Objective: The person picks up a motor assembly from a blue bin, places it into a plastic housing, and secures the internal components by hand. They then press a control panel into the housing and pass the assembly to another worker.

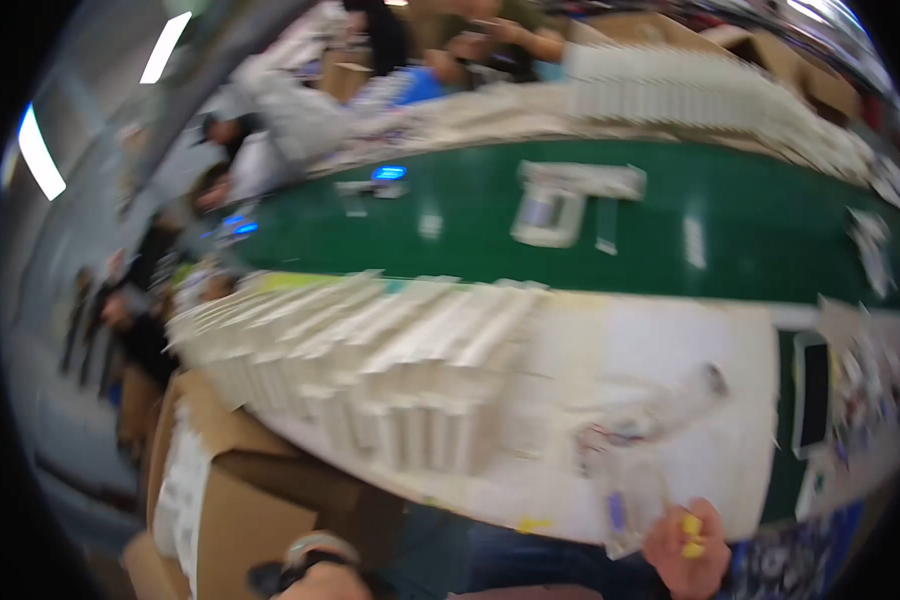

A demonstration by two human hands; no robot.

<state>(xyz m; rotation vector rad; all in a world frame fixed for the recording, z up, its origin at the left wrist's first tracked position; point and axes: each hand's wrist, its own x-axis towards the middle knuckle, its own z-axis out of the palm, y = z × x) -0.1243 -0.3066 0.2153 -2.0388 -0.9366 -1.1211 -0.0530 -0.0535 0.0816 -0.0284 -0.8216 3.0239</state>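
Observation:
Near the front edge of the table, my right hand (685, 555) looks curled, with small yellow patches at its fingers; blur hides whether these are coverings or held pieces. Just to its left, close to or touching it, lies a pale gun-shaped housing (638, 490) with thin wires and a blue-violet part in its handle. My left arm comes in at the lower edge, wearing a dark wristband (305, 563) beside the cardboard box. The fingers of my left hand cannot be made out.
Rows of white upright casings (410, 370) stand on the left of the table. An open cardboard box (260, 510) sits below them. Beyond runs a green belt (450, 220) carrying a white gun-shaped device (550, 205). A dark-screened device (812, 395) lies right. People work across the belt.

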